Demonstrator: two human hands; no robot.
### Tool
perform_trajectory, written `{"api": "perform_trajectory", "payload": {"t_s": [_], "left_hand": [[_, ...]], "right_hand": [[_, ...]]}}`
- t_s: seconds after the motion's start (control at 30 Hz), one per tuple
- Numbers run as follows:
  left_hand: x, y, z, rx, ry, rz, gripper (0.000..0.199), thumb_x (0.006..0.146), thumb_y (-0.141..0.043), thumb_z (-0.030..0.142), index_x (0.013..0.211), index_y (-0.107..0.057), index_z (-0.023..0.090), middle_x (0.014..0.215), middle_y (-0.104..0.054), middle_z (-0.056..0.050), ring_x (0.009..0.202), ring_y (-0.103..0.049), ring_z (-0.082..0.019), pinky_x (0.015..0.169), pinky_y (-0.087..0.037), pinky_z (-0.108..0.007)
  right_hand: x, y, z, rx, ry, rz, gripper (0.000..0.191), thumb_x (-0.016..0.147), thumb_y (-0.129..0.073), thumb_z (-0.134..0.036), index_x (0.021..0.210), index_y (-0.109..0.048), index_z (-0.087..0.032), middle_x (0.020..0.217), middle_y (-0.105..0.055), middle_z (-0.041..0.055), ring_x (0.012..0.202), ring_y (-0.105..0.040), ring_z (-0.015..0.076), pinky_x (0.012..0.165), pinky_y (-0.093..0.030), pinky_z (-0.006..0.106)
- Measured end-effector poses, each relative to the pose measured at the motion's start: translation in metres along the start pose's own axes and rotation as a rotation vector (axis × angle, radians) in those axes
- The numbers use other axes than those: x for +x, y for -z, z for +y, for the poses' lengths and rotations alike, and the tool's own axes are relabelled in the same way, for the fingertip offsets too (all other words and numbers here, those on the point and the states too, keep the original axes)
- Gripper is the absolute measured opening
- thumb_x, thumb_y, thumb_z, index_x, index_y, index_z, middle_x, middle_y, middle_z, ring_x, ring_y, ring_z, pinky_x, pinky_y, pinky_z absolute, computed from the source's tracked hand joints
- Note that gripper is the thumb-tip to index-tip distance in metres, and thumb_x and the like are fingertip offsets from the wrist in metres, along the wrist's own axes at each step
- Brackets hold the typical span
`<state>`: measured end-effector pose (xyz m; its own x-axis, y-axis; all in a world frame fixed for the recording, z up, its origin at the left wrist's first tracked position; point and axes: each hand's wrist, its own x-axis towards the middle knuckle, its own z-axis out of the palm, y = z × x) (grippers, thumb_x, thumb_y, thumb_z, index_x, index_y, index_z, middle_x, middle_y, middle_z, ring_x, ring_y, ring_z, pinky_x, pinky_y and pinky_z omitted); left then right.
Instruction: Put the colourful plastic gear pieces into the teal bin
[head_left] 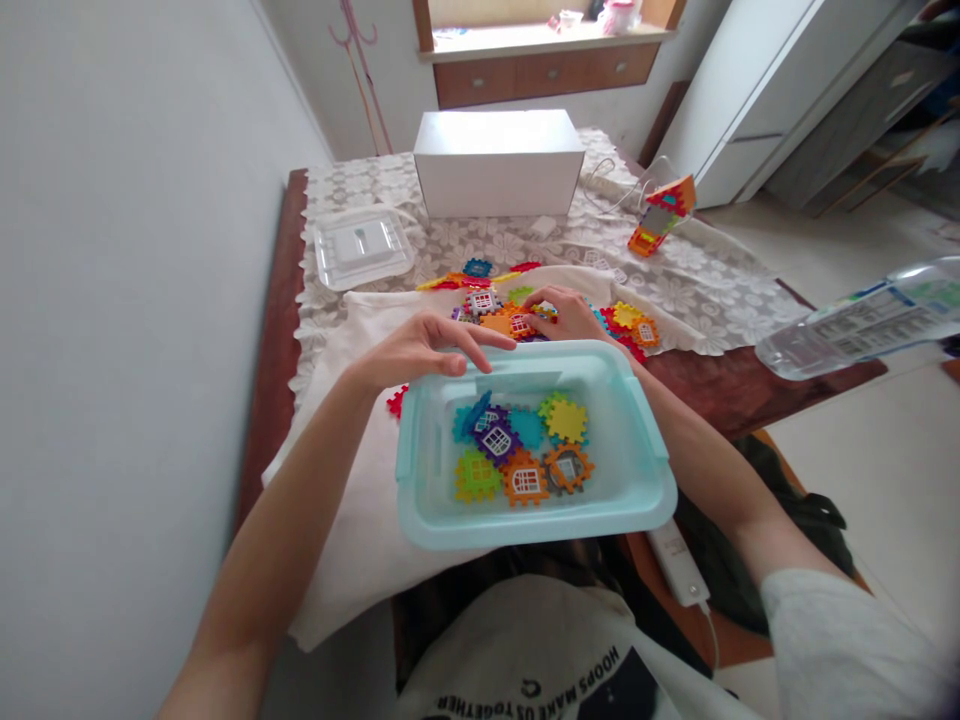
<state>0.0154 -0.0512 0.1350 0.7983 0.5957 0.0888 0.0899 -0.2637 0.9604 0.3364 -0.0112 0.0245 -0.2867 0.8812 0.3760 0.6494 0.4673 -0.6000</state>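
Left hand (pixel 420 350) rests fingers-flat on the far rim of the pale teal plastic bin (pixel 637 470), not gripping; right hand (pixel 562 312) is just beyond it, fingertips pinched on a small tile in the loose pile of colourful interlocking plastic tiles (pixel 517 310) on the cream cloth (pixel 352 520). Bin sits at the near tabletop edge with several tiles (pixel 525 450) inside. Farther back: clear plastic lid (pixel 362 246), white cardboard box (pixel 497 160), small built tile house (pixel 664 212).
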Motion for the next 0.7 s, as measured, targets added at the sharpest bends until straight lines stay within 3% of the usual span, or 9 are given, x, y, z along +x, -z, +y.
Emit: {"api": "perform_trajectory", "payload": {"t_s": [0.07, 0.17, 0.27, 0.33, 0.4, 0.47, 0.6, 0.7], "left_hand": [[0.000, -0.001, -0.008, -0.018, 0.000, 0.107, 0.060, 0.089, -0.090, 0.089, 0.088, -0.097, 0.030, 0.128, -0.093, -0.014, 0.130, -0.088, -0.043, 0.117, -0.070, -0.057], [0.001, -0.002, -0.029, -0.008, -0.002, 0.399, 0.063, 0.101, -0.080, 0.085, 0.091, -0.096, 0.025, 0.120, -0.094, -0.015, 0.117, -0.091, -0.037, 0.111, -0.072, -0.054], [0.004, -0.001, -0.059, 0.149, -0.025, 0.615, 0.058, 0.104, -0.078, 0.079, 0.099, -0.096, 0.024, 0.116, -0.094, -0.015, 0.117, -0.090, -0.035, 0.118, -0.069, -0.054], [0.005, 0.002, -0.079, 0.335, -0.013, 0.624, 0.053, 0.097, -0.086, 0.077, 0.106, -0.097, 0.026, 0.129, -0.093, -0.015, 0.131, -0.086, -0.038, 0.128, -0.062, -0.059], [0.004, 0.004, -0.097, 0.478, 0.030, 0.549, 0.056, 0.086, -0.095, 0.076, 0.116, -0.097, 0.029, 0.150, -0.086, -0.014, 0.146, -0.079, -0.043, 0.135, -0.056, -0.064], [0.003, 0.005, -0.109, 0.539, 0.051, 0.513, 0.058, 0.085, -0.095, 0.075, 0.122, -0.096, 0.031, 0.160, -0.081, -0.013, 0.152, -0.075, -0.045, 0.137, -0.054, -0.065], [0.000, 0.005, -0.119, 0.533, 0.017, 0.544, 0.054, 0.093, -0.086, 0.080, 0.108, -0.095, 0.029, 0.155, -0.083, -0.013, 0.144, -0.078, -0.042, 0.131, -0.060, -0.062], [-0.001, 0.004, -0.121, 0.526, -0.010, 0.558, 0.051, 0.093, -0.087, 0.078, 0.103, -0.095, 0.028, 0.151, -0.084, -0.014, 0.140, -0.080, -0.041, 0.128, -0.062, -0.062]], "right_hand": [[0.000, 0.000, -0.002, 0.021, -0.009, 0.021, 0.016, 0.102, -0.078, -0.029, 0.114, -0.087, -0.025, 0.124, -0.092, 0.0106, 0.120, -0.084, 0.0355, 0.116, -0.064, 0.053], [0.000, 0.000, -0.004, 0.043, -0.015, 0.060, 0.024, 0.102, -0.076, -0.029, 0.124, -0.086, -0.026, 0.131, -0.091, 0.0119, 0.126, -0.083, 0.0364, 0.119, -0.064, 0.055], [0.002, 0.001, -0.006, 0.049, -0.029, 0.075, 0.032, 0.102, -0.078, -0.032, 0.133, -0.085, -0.025, 0.139, -0.089, 0.0136, 0.132, -0.082, 0.0395, 0.125, -0.061, 0.060], [0.003, 0.002, -0.006, 0.042, -0.043, 0.074, 0.035, 0.103, -0.079, -0.034, 0.137, -0.083, -0.025, 0.142, -0.088, 0.0147, 0.135, -0.081, 0.0411, 0.128, -0.060, 0.063], [0.003, 0.002, -0.007, 0.028, -0.044, 0.065, 0.034, 0.105, -0.079, -0.033, 0.138, -0.082, -0.023, 0.144, -0.088, 0.0156, 0.137, -0.080, 0.0407, 0.129, -0.059, 0.063], [0.002, 0.003, -0.007, 0.006, -0.041, 0.053, 0.031, 0.109, -0.076, -0.031, 0.138, -0.081, -0.021, 0.146, -0.087, 0.0165, 0.139, -0.079, 0.0386, 0.131, -0.057, 0.060], [0.000, 0.004, -0.007, -0.045, -0.073, 0.069, 0.032, 0.111, -0.072, -0.027, 0.140, -0.080, -0.018, 0.145, -0.087, 0.0169, 0.135, -0.079, 0.0355, 0.129, -0.056, 0.056], [-0.001, 0.003, -0.008, -0.038, -0.091, 0.105, 0.031, 0.109, -0.073, -0.032, 0.138, -0.083, -0.026, 0.142, -0.088, 0.0124, 0.131, -0.081, 0.0374, 0.125, -0.060, 0.056]]}}
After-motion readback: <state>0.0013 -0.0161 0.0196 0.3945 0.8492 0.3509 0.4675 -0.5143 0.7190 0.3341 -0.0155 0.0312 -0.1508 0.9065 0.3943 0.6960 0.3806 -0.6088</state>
